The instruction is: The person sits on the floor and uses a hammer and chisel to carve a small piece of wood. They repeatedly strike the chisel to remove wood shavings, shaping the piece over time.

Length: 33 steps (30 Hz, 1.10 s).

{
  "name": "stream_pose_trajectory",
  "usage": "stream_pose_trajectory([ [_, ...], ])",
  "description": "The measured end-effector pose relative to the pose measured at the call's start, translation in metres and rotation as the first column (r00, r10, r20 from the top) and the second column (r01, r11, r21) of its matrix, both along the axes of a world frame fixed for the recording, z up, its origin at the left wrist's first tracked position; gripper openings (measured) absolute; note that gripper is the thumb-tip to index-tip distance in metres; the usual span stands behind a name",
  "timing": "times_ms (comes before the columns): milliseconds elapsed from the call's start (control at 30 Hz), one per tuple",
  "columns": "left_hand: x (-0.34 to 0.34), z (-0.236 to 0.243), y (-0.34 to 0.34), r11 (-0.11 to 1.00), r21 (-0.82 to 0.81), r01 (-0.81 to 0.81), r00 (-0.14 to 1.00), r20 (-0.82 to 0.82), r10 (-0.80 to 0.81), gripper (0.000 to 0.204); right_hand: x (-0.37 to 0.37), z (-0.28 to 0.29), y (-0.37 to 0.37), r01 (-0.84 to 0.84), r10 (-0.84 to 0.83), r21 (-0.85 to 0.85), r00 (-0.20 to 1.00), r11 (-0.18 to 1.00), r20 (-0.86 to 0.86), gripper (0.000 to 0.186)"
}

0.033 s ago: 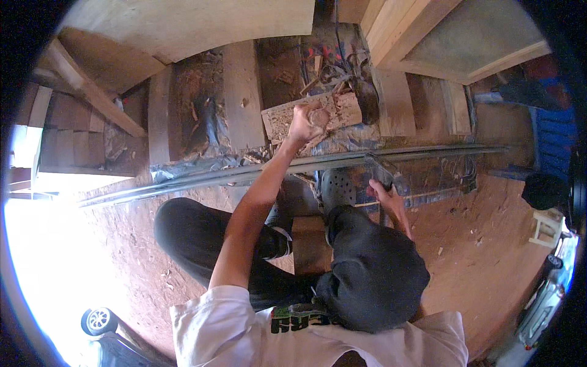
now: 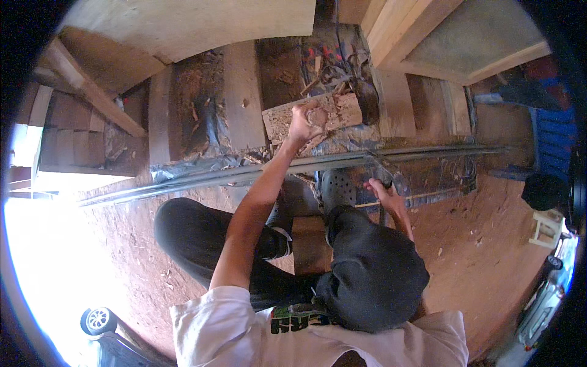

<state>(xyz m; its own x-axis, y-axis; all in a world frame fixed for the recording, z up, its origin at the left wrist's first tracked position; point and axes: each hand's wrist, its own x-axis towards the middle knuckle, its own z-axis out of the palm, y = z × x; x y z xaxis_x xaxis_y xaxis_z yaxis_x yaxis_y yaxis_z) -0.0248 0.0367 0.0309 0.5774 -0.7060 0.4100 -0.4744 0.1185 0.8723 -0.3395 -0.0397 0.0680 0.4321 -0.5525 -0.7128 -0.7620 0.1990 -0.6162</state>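
My left hand (image 2: pixel 301 129) is closed on a round, pale piece of wood (image 2: pixel 317 117), its fingers curled along the left side. That piece rests on a thick, chip-strewn wooden board (image 2: pixel 347 110) beyond the metal rails. Nearer me and to the right, my right hand (image 2: pixel 385 194) is closed round a dark hand tool (image 2: pixel 380 166). The tool's head is smeared by motion and reaches towards the rails, so its exact kind cannot be made out. A gap separates the tool from the board.
Long metal rails (image 2: pixel 232 174) cross in front of my feet. Wooden planks (image 2: pixel 243 98), shavings and cords lie beyond. A plywood sheet (image 2: pixel 189 27) and a wooden frame (image 2: pixel 416 37) stand at the back. My shoe (image 2: pixel 337 188) is beside the tool. A small stool (image 2: pixel 544 229) stands right.
The dark tool in my right hand has moved and now looks more blurred. My left hand and the round wooden piece stay in place.
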Motion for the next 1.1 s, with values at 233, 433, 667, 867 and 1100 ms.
stream_pose_trajectory([
  [233,-0.007,0.002,0.000,0.975,-0.104,-0.194,0.981,-0.051,0.190,0.023,0.074,0.093,-0.006,-0.058,0.164,-0.396,0.957,0.917,0.240,0.027],
  [433,-0.013,-0.003,-0.002,0.995,0.053,-0.083,0.994,-0.070,0.087,0.032,0.114,0.090,-0.009,-0.077,0.246,-0.431,0.903,0.899,0.353,0.026],
  [667,-0.011,0.004,0.005,0.998,0.002,-0.065,0.997,0.036,0.065,0.030,0.136,0.087,-0.006,-0.258,0.404,-0.549,0.900,0.795,0.161,0.023],
  [867,-0.016,-0.004,0.003,0.997,0.003,-0.073,0.997,0.009,0.073,0.033,0.107,0.116,-0.019,-0.037,0.209,-0.326,0.834,0.945,0.511,0.021],
  [1100,-0.018,-0.019,0.007,0.999,0.050,0.004,0.999,0.047,-0.007,0.036,0.138,0.085,-0.026,-0.472,0.570,-0.564,0.822,0.678,-0.003,0.030],
])
